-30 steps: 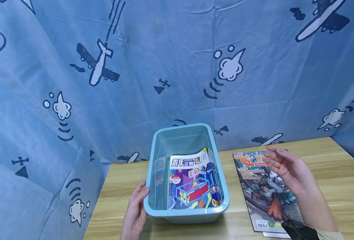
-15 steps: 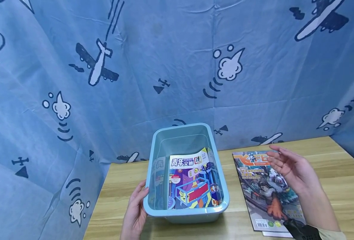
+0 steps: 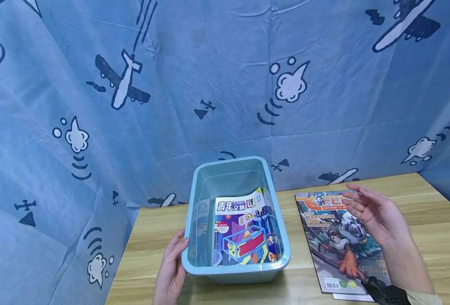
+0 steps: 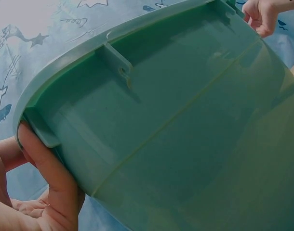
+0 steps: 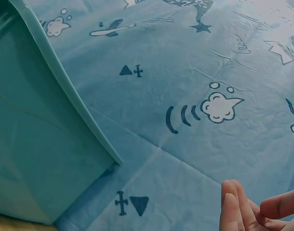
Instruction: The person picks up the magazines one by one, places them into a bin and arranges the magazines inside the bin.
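A blue-green plastic bin [image 3: 244, 277] stands on the table, with a colourful magazine [image 3: 240, 237] lying face up inside. My left hand [image 3: 171, 269] holds the bin at its near left side; in the left wrist view a finger [image 4: 50, 166] reaches up under the rim. Right of the bin lies another magazine [image 3: 335, 241] with a dark illustrated cover, and the pale edge of something beneath it shows at the bottom. Over this magazine's right side is my right hand [image 3: 379, 216], fingers loosely extended and holding nothing. The right wrist view shows its fingertips [image 5: 231, 211] at the lower right.
The wooden table [image 3: 144, 254] reaches back to a blue cloth [image 3: 217, 84] printed with planes and clouds, which hangs behind and at both sides. A black wrist strap [image 3: 388, 294] sits on the right wrist.
My right hand has shifted slightly to the right above the dark-covered magazine, uncovering a bit more of its title. The left hand and the bin stay as they were.
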The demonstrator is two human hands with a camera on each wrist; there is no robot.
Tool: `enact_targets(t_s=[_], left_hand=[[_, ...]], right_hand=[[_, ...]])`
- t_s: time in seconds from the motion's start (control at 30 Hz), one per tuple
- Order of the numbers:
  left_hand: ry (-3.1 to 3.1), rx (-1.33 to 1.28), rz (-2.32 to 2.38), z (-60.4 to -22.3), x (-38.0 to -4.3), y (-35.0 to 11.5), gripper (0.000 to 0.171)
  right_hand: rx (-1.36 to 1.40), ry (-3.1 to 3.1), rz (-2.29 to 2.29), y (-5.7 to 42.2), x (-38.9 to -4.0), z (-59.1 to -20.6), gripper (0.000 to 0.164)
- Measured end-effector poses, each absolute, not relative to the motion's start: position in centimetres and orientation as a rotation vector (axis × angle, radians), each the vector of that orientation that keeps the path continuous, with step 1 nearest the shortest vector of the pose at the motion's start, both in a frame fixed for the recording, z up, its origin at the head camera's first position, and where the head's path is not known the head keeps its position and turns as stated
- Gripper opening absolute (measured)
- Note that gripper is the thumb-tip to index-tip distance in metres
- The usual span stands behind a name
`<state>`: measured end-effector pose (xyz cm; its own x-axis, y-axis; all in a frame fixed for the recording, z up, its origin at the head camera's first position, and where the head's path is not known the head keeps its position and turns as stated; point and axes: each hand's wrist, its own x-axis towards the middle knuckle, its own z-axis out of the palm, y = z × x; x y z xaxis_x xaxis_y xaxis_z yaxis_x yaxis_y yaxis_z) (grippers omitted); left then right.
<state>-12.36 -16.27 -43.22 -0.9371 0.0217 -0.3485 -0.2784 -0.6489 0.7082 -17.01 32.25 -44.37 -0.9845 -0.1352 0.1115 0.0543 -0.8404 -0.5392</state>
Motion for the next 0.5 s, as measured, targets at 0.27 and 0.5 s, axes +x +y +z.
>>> enact_targets(t_s=[0.27, 0.5], left_hand=[[1.172, -0.420, 2.701, -43.17, -12.30, -16.24, 0.038], [1.165, -0.417, 2.708, -43.26, -12.28, -16.26, 0.035]], right_hand=[[-0.239, 0.870, -2.918, 32.60, -17.14, -44.56, 0.043], [-0.246, 0.867, -2.923, 32.83, -17.19, -44.71, 0.043]])
